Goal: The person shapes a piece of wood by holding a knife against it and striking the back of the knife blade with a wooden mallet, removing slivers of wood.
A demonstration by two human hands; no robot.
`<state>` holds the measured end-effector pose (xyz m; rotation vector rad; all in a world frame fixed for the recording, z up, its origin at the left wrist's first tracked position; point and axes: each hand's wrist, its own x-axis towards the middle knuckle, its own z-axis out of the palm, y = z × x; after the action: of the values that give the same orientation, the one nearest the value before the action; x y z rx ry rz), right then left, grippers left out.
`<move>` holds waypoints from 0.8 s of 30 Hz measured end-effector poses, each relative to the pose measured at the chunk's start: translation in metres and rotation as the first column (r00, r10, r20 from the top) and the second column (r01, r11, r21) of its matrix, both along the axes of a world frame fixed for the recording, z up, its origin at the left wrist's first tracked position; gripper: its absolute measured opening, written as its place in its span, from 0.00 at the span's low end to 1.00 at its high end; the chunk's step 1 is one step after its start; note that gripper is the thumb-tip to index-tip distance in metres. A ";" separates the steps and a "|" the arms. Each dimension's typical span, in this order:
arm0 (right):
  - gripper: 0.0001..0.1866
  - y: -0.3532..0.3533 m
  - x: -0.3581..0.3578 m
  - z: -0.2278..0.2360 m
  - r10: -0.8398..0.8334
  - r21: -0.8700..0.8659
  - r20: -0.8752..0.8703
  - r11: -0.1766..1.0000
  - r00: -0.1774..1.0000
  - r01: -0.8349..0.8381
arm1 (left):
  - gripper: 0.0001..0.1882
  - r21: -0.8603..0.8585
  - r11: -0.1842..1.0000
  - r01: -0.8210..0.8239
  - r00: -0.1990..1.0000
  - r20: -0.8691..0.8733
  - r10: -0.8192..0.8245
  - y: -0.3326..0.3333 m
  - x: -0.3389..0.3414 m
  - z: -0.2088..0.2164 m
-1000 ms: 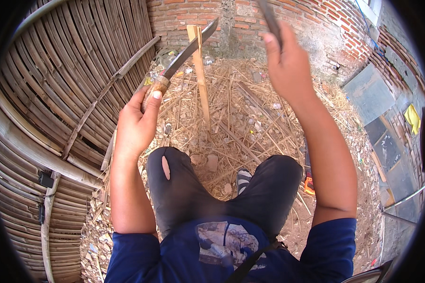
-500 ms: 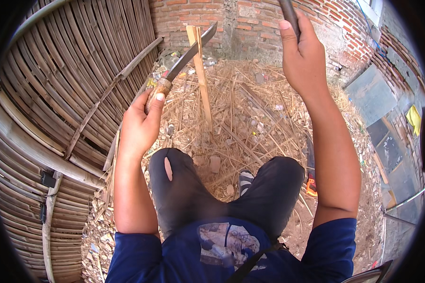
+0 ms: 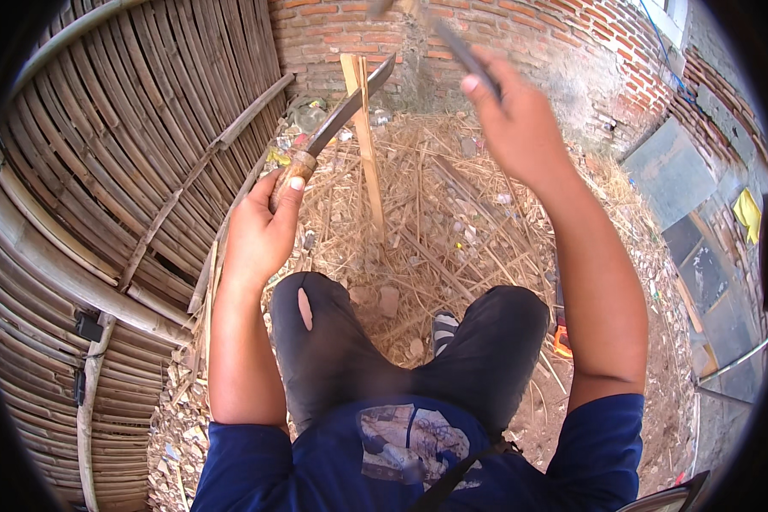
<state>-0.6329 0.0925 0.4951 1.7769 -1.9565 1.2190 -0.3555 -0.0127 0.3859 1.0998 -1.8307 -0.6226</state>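
My left hand (image 3: pixel 266 224) is closed around the wooden handle of a machete (image 3: pixel 346 111). Its blade slants up to the right and crosses the upper part of a pale wooden stake (image 3: pixel 369 171), which stands upright on the littered ground; a split shows at the stake's top, by the blade. Higher up and to the right, my right hand (image 3: pixel 520 124) grips the dark handle of a hammer (image 3: pixel 465 55). The hammer's head is blurred and partly cut off by the upper edge, above the machete's tip.
A bamboo wall (image 3: pixel 145 128) rises at left, a brick wall (image 3: pixel 341 30) behind. Straw and wood scraps (image 3: pixel 452 213) cover the ground. An orange-handled tool (image 3: pixel 562 340) lies beside my right knee. Grey sheets (image 3: pixel 670 166) lean at the right.
My right hand has swung the hammer left and slightly down, bringing its head into view above the machete. My left hand, the machete and the stake's top have shifted slightly down.
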 end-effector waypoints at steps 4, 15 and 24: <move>0.21 -0.001 -0.002 0.000 -0.007 -0.365 -0.037 0.931 0.999 -0.007 | 0.28 0.027 1.000 0.006 1.000 -0.025 -0.006 0.003 -0.002 0.002; 0.20 -0.018 -0.026 -0.075 0.078 0.582 -0.133 0.813 0.988 0.014 | 0.31 -0.014 0.999 -0.037 0.999 0.026 0.037 -0.011 0.006 -0.008; 0.26 0.002 -0.026 -0.001 0.004 0.070 0.123 0.997 0.992 -0.012 | 0.27 0.015 1.000 -0.001 1.000 0.025 0.001 -0.012 0.007 -0.022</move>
<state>-0.6585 0.0945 0.4943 1.7840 -2.0862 1.3058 -0.3486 -0.0246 0.3641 1.1226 -1.8492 -0.6252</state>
